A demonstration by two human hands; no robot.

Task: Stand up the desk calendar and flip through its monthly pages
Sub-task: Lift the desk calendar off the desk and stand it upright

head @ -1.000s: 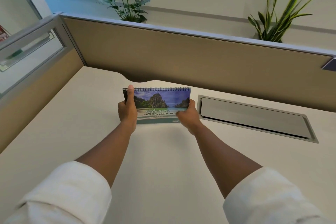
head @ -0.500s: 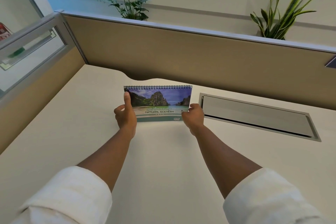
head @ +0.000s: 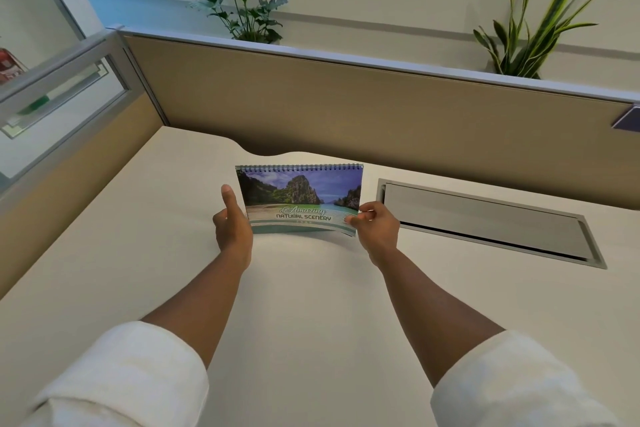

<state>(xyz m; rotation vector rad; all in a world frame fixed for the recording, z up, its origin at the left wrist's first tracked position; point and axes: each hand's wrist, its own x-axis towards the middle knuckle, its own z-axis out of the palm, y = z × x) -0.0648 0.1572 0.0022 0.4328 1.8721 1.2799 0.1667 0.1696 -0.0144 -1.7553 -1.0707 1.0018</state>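
The desk calendar [head: 300, 196] stands upright on the white desk [head: 311, 305], spiral binding on top, its cover showing cliffs, sea and the words "Natural Scenery". My left hand [head: 231, 225] is at its lower left edge, thumb up and free of the cover, fingers behind where I cannot see them. My right hand [head: 375, 227] pinches the cover's lower right corner between thumb and fingers, and that corner lifts slightly off the pages beneath.
A grey cable-tray lid [head: 485, 222] is set into the desk right of the calendar. A tan partition [head: 346, 107] closes the back, a glass-topped one [head: 62, 97] the left. Two potted plants [head: 242, 0] [head: 533, 31] stand behind the partition.
My left thumb has come off the cover's left edge and moved outward. My right hand shifted from holding the side to pinching the cover's lower right corner.
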